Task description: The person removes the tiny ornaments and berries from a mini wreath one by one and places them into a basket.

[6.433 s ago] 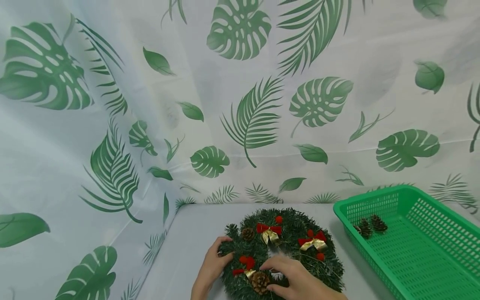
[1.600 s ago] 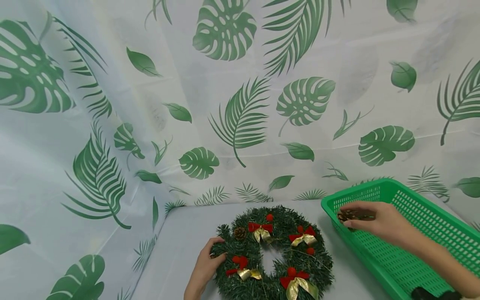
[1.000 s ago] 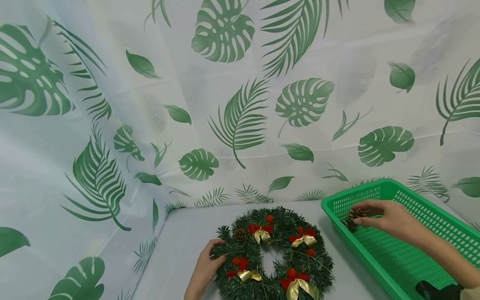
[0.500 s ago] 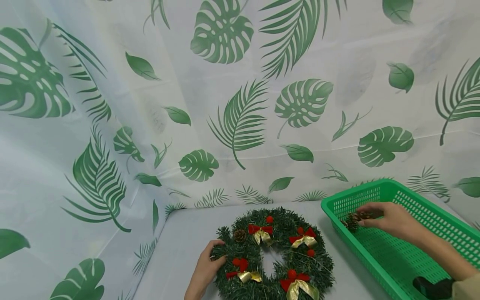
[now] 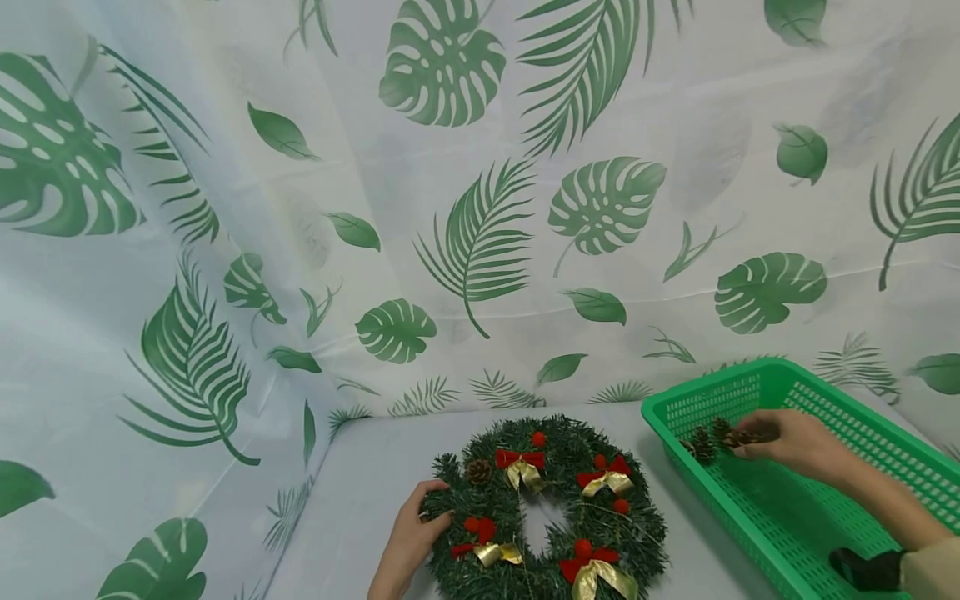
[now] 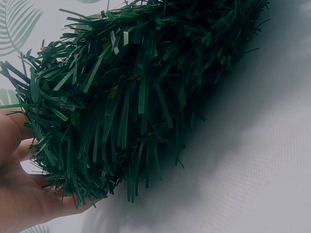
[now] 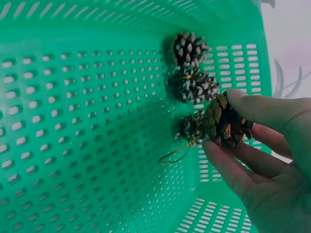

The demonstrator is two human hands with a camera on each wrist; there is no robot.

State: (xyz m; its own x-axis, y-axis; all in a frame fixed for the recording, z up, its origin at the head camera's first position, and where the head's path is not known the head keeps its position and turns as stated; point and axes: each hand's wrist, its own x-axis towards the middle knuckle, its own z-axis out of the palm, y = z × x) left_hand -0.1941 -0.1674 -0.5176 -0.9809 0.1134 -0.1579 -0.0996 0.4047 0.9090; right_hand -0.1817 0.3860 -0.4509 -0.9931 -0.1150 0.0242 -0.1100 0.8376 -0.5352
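Backdrop (image 5: 517, 133): white sheeting printed with green leaves, creased where it turns a corner at the left
Table (image 5: 352, 500): pale covering, with the wreath near the middle and the basket at the right
Wreath (image 5: 577, 500): lies flat, dark green bristles around an open centre where the pale surface shows
Trimmings: four red-and-gold bows, several red balls and a small cone (image 5: 478, 472) at the upper left of the ring
Left hand (image 5: 412, 529): at the wreath's outer left edge, thumb and fingers parted by the thickness of the greenery and gripping it
Basket (image 5: 722, 502): green perforated plastic, set just beside the wreath
Right hand (image 5: 795, 442): reaches into the basket, fingers closed to the width of one cone, which they pinch
Held pine cone (image 7: 227, 121): brown, between thumb and fingertips inside the basket; whether it touches the bottom, one cannot tell
Other cones (image 7: 197, 86): three, white-tipped, clustered near the basket's end, one partly hidden behind the held one
Gold loop (image 7: 172, 158): thin cord hanging beside the cones
Right wrist: black band (image 5: 866, 569) and a pale sleeve (image 5: 930, 571)
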